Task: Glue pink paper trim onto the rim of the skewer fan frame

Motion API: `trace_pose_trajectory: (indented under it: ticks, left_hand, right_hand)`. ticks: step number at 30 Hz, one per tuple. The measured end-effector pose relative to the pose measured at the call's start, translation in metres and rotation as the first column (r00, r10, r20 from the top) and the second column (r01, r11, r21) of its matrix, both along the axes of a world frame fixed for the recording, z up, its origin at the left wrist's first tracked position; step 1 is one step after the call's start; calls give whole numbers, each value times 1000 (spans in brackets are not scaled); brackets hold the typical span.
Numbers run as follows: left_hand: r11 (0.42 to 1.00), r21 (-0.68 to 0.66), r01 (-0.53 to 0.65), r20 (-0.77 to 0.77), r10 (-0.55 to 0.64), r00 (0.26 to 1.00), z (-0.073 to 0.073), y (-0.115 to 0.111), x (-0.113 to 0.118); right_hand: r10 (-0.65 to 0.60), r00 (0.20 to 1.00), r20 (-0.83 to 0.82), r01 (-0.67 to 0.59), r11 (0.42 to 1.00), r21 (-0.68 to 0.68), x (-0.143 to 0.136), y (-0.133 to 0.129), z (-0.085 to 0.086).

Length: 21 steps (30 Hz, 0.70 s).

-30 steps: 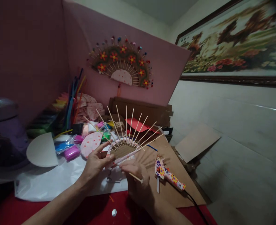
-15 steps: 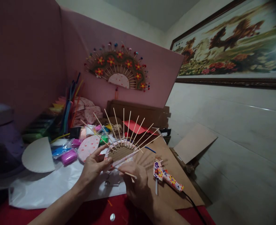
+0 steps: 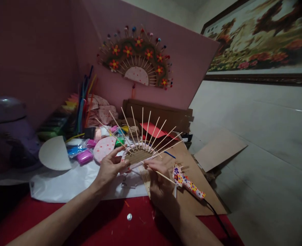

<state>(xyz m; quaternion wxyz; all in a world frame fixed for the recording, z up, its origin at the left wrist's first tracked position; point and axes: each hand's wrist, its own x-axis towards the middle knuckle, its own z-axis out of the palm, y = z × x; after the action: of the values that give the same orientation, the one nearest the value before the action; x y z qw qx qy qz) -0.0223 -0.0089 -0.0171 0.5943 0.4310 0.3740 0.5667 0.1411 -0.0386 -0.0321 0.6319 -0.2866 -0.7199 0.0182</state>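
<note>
The left hand [image 3: 109, 171], its forearm rising from the near side, pinches the left end of the half-round fan [image 3: 138, 159] between thumb and fingers. The right hand [image 3: 159, 181] is curled just below the fan's right half, fingertips closed around a loose stick [image 3: 167, 178]. Right of the fan lies a glue gun [image 3: 189, 184]; left of it, a dotted half circle [image 3: 103, 150] and clay packets [image 3: 84, 157]; behind it, red paper [image 3: 151, 131]. Compared with half a second ago, the stick juts farther past the right hand.
</note>
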Motion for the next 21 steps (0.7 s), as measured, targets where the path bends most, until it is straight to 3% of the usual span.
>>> trace_pose_trajectory:
  ticks: [5, 10, 13, 17, 21]
  left_hand:
    - [1000, 23, -5, -24, 5, 1000, 0, -1, 0]
    - [1000, 17, -12, -14, 12, 1000, 3, -3, 1]
    - [1000, 16, -6, -21, 6, 1000, 4, -3, 1]
    - [1000, 8, 5, -15, -5, 1000, 3, -3, 1]
    - [1000, 9, 5, -20, -5, 1000, 3, -3, 1]
  right_hand:
    - [24, 997, 70, -14, 991, -132, 2, 6, 1]
    - [21, 1000, 3, -21, 999, -46, 4, 8, 1]
    - [30, 999, 41, -25, 993, -115, 5, 10, 1]
    - [18, 999, 41, -15, 998, -60, 5, 8, 6]
    - [-9, 992, 127, 22, 994, -103, 5, 5, 10]
